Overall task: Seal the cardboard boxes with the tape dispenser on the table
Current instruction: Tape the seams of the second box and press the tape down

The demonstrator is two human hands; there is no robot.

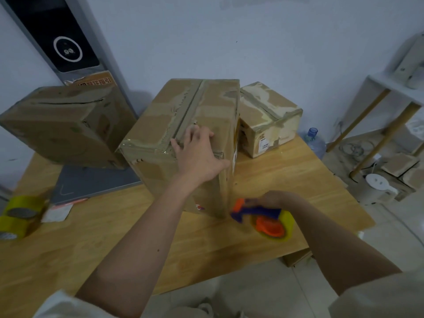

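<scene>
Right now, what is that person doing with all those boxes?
A person is taping up the tall brown cardboard box in the middle of the wooden table. Their left hand presses flat on its top, while their right hand grips the blue and orange tape dispenser at the box's lower corner. Two more boxes wait behind.

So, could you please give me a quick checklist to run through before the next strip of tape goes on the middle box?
1. Left hand steadying the middle box: ok, flat on top.
2. Right hand holding the tape dispenser: ok.
3. Dispenser at the box's near side: ok, beside its lower corner.
4. Tape end stuck to cardboard: cannot tell, blurred.
5. Top seam closed: ok, flaps down under old tape.
6. Spare tape rolls on the table: ok.
</scene>
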